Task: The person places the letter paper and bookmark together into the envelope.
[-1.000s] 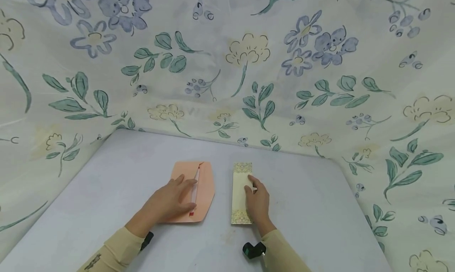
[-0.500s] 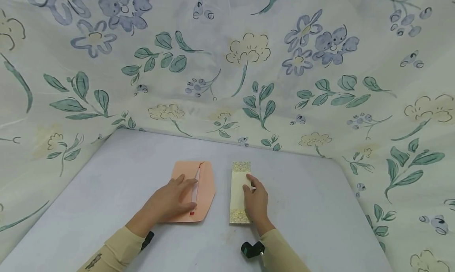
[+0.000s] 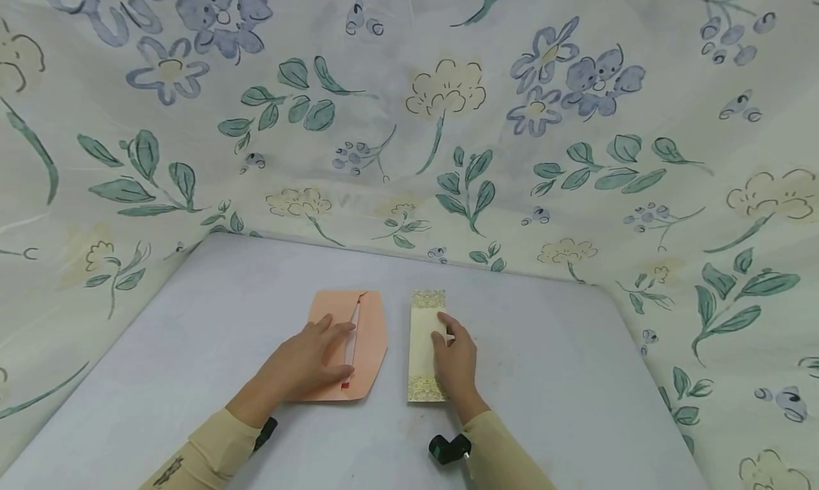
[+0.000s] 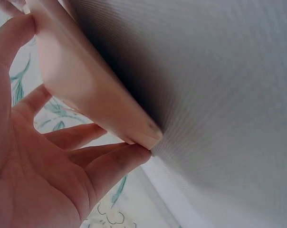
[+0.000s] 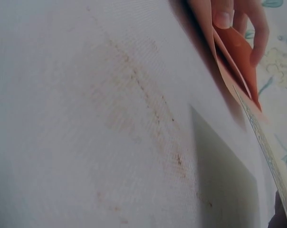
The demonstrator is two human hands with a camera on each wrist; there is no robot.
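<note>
A peach envelope [image 3: 371,341] lies on the white table at centre left, with a narrow slit showing white inside along its right side. My left hand [image 3: 301,362] rests on it, fingers spread, with thumb and a fingertip at the slit. In the left wrist view the fingertips touch the envelope [image 4: 81,85]. To its right, my right hand [image 3: 459,362] pinches a cream card [image 3: 421,348] with gold-patterned ends by its right edge. The card [image 5: 261,135] appears edge-on in the right wrist view, raised above the table with a shadow under it. Most of the right hand is hidden there.
The white tabletop [image 3: 557,362] carries faint brown marks [image 5: 148,102] near the right hand. A floral cloth [image 3: 384,120] hangs behind and at both sides. A black device [image 3: 450,449] sits at the right wrist.
My right hand has moved slightly left with the card, narrowing the gap to the envelope. The left hand and envelope have stayed in place.
</note>
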